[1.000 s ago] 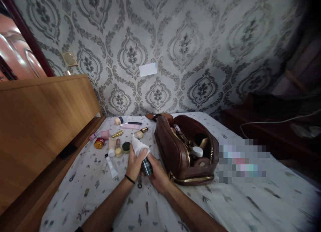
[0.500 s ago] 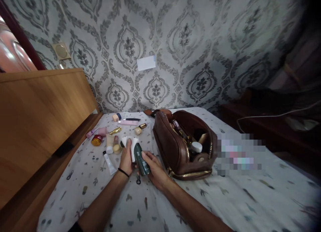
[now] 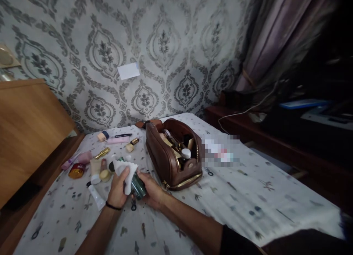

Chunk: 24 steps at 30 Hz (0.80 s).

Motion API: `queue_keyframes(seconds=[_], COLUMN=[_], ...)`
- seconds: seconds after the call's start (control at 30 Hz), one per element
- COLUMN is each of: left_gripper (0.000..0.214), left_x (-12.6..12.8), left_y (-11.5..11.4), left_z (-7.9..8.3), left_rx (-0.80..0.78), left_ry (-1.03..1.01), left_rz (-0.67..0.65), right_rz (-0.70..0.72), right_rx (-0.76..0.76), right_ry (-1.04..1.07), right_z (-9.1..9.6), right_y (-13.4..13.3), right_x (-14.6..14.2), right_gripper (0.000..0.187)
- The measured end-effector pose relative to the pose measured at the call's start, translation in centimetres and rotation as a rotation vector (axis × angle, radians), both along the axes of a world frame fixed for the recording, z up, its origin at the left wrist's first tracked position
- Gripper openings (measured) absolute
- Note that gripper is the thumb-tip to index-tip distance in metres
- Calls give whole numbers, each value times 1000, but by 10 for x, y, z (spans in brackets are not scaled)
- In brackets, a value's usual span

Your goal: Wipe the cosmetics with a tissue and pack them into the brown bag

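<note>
My left hand (image 3: pixel 120 187) presses a white wipe (image 3: pixel 125 170) against a dark green bottle (image 3: pixel 138 187). The bottle is tilted, its lower end toward me, and the wipe covers much of its upper part. Fingers of my right hand (image 3: pixel 151 188) close round the bottle's right side. Just left of my hands lie a white tube with a black cap (image 3: pixel 95 197), a beige tube (image 3: pixel 95 170) and a small round jar (image 3: pixel 105 175). To the right stands an unzipped brown leather bag (image 3: pixel 165 157), with a white-lidded container (image 3: pixel 185 153) and other cosmetics inside.
Farther left lie an amber jar with a red lid (image 3: pixel 77 170), a gold lipstick tube (image 3: pixel 102 152), a pink tube (image 3: pixel 118 140) and a small bottle with a gold cap (image 3: pixel 132 145). A wooden panel (image 3: pixel 33 130) borders the left side. Pixelated items lie right of the bag.
The view has turned to the right, so everything sits farther left. The wipe now covers more of the green bottle's upper part. Both hands keep their hold.
</note>
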<state>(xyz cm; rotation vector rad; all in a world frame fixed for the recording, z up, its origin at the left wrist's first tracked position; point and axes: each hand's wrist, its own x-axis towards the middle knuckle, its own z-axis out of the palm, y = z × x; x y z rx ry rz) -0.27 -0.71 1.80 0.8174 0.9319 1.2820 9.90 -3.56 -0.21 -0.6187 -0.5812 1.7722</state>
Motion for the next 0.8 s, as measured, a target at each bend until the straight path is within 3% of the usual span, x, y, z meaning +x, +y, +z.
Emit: queue_keyframes(seconds=[0.2, 0.37, 0.6, 0.8], left_gripper=[51, 51, 64, 64], left_x=[0, -4, -7, 1], left_y=[7, 9, 5, -6], left_z=[4, 7, 7, 5], left_rx=[-97, -114, -128, -7], left_ry=[-13, -50, 35, 84], left_rz=[44, 92, 28, -33], right_rz=[-45, -62, 2, -12], right_rx=[93, 130, 50, -34], right_ry=[-106, -221, 6, 123], right_z=[1, 1, -4, 2], right_y=[-6, -9, -4, -2], right_x=[-5, -4, -5, -1], right_gripper=[60, 55, 57, 49])
